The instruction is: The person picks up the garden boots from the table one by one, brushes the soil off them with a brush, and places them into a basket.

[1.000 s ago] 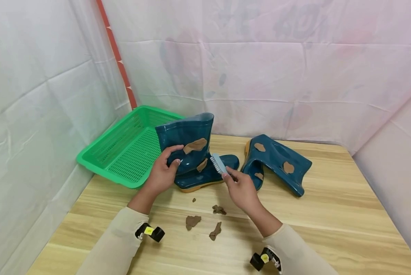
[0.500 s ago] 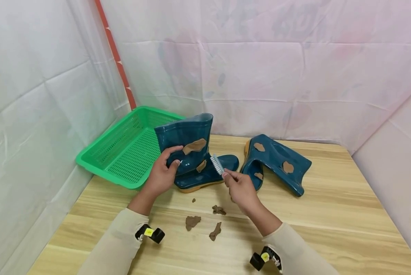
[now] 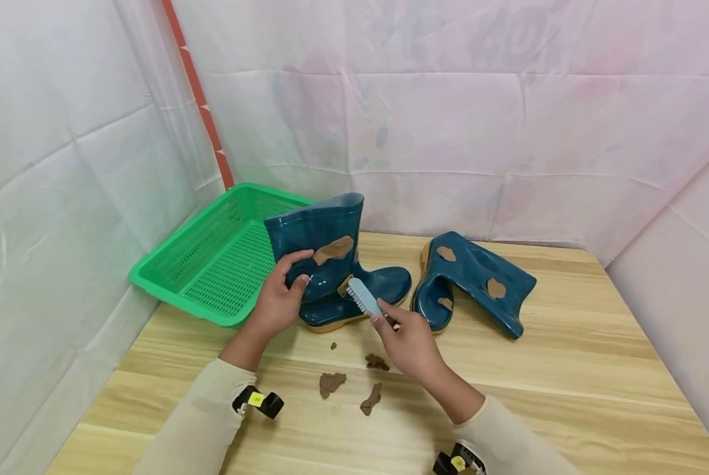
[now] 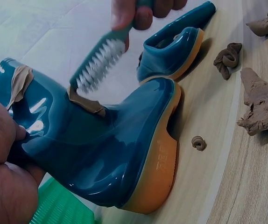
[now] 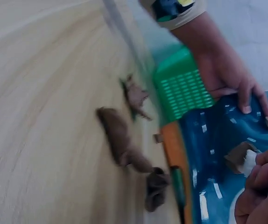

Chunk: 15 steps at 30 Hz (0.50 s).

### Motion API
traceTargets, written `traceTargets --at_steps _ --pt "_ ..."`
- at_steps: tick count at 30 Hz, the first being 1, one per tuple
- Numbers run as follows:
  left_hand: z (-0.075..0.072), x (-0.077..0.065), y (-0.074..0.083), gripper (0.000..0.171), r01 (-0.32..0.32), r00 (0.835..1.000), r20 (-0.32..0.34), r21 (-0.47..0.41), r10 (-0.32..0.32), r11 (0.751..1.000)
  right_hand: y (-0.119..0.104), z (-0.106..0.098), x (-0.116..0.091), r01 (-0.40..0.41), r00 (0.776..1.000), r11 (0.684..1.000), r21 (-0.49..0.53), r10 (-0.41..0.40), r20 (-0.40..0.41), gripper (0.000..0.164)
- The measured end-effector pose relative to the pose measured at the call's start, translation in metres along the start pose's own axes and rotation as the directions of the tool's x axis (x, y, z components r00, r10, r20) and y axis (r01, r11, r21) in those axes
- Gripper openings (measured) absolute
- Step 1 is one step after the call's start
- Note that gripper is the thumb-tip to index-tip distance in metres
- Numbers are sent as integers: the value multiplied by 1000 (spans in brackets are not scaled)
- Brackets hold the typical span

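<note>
A glossy blue rain boot (image 3: 315, 231) with an orange sole stands on the table, and my left hand (image 3: 279, 300) grips its shaft from the left. Brown clay-like patches stick to it: a large patch (image 3: 334, 249) on the shaft and a smaller patch (image 4: 89, 103) near the ankle. My right hand (image 3: 410, 336) pinches the handle of a light blue scrub brush (image 3: 365, 295). In the left wrist view the white bristles (image 4: 101, 65) lie at the edge of the smaller patch, which is partly lifted. The brush head hides part of this patch in the head view.
Another blue boot (image 3: 479, 270) lies on its side to the right, with several brown patches on it. Loose brown pieces, among them a flat piece (image 3: 332, 384), lie on the wooden table (image 3: 568, 396) in front. Behind the left hand sits a green basket (image 3: 182, 300).
The brush has moved left and slightly down, from beside the boot onto the smaller patch, its back now turned upward. The left hand keeps its grip, and the boot has barely shifted.
</note>
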<state>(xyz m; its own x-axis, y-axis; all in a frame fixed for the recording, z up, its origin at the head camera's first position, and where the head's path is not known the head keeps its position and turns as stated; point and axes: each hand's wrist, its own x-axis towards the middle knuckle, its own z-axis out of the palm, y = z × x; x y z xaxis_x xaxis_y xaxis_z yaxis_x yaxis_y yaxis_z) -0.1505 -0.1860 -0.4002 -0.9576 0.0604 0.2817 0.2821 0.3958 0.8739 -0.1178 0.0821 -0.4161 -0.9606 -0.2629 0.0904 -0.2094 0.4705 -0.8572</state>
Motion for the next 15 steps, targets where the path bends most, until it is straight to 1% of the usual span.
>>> traceTargets --at_steps 2,4,5,6,8,12,15 --pt "0 0 0 44 4 1000 -7 4 -4 1000 4 5 2 6 999 999 -33 -5 34 45" --pt "1 0 0 45 7 1000 -9 10 -7 1000 9 8 3 -7 996 998 -55 12 94 46" --pt "1 0 -1 45 9 1000 -7 12 -9 1000 11 9 3 -17 993 998 -53 23 117 46" --pt "1 0 -1 45 9 1000 -6 14 -9 1000 12 9 3 -30 992 998 -46 35 122 45" --pt "1 0 0 45 8 1000 -4 14 -8 1000 12 8 3 -37 995 999 -18 39 94 43" --pt "0 1 0 45 1 1000 -18 -2 -1 1000 9 5 6 -63 998 996 69 62 17 39" --pt "1 2 0 44 -4 1000 -12 -15 4 1000 7 4 5 -112 993 990 81 109 45 41"
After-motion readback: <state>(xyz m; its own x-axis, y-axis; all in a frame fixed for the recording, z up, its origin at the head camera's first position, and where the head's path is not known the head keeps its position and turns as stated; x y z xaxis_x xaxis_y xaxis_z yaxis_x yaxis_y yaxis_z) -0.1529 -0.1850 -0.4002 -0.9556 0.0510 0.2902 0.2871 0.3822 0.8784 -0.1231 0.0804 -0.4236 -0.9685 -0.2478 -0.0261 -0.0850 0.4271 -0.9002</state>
